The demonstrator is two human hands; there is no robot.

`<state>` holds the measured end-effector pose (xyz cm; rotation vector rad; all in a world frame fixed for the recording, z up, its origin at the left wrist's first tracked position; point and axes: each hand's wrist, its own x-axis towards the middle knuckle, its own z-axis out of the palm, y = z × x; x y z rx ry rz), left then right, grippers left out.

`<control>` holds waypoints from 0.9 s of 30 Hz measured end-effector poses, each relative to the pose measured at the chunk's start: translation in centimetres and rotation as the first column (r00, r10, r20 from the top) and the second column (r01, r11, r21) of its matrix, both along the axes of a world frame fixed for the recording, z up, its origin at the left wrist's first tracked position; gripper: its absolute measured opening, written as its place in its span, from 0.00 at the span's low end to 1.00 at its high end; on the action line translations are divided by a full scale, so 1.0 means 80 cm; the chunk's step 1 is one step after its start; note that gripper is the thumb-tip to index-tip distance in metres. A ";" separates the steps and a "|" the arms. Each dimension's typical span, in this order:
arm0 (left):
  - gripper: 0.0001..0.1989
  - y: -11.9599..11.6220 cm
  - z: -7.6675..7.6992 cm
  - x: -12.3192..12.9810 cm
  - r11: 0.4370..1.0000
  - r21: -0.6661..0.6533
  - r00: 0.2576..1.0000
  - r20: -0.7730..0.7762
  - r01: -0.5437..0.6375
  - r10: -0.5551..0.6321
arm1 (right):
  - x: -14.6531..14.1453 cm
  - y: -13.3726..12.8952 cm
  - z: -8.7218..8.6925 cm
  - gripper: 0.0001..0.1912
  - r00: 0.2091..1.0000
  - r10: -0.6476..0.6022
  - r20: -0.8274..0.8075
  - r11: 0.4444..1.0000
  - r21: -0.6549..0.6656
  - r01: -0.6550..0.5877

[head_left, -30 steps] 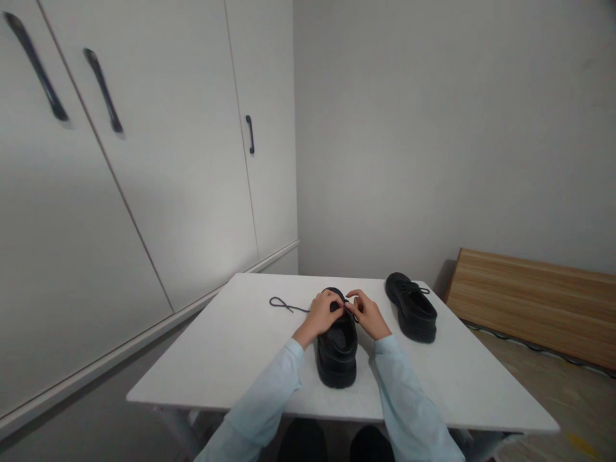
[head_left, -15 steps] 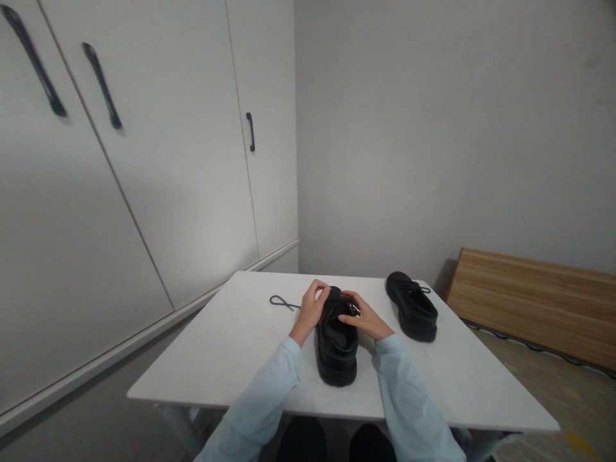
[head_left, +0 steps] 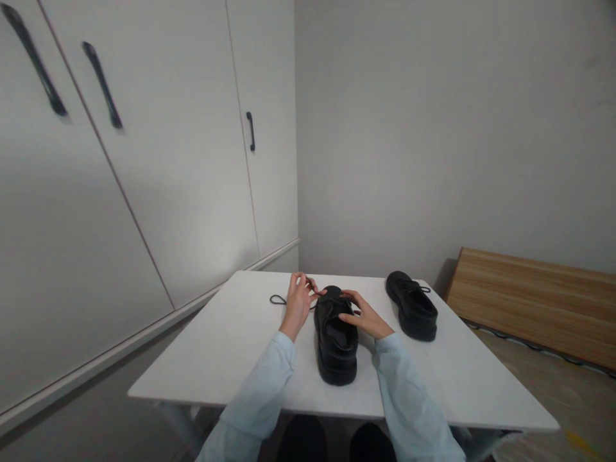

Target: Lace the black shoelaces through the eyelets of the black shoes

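A black shoe (head_left: 337,362) stands on the white table in front of me, heel towards me and toe away. Just left of its toe, my left hand (head_left: 297,305) pinches a dark shoelace (head_left: 315,290) that runs to the shoe's front. My right hand (head_left: 364,316) grips the right side of the shoe's opening, thumb at the inside and fingers over the upper. Left of my left hand, a loop of black lace (head_left: 278,299) lies on the tabletop. The second black shoe (head_left: 414,311), with its lace in place, stands further right.
The white table (head_left: 216,359) has its far edge near the grey wall. White cupboards (head_left: 168,160) with dark handles line the left side. A wood-grained board (head_left: 534,301) leans by the wall at the right.
My left hand has moved left and slightly up from the shoe, drawing a stretch of lace out with it. My right hand and both shoes stay in place.
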<state>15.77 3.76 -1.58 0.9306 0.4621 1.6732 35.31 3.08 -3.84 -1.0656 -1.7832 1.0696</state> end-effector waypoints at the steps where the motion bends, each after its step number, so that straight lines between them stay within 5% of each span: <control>1: 0.13 0.000 0.000 -0.001 1.000 -0.005 1.000 -0.007 -0.012 0.012 | 0.000 0.000 0.000 0.36 1.000 0.003 0.002 1.000 0.002 -0.003; 27: 0.14 0.008 0.005 -0.025 0.954 0.092 0.957 -0.035 -0.284 0.288 | 0.004 0.003 -0.003 0.30 1.000 0.014 -0.011 0.998 0.054 -0.013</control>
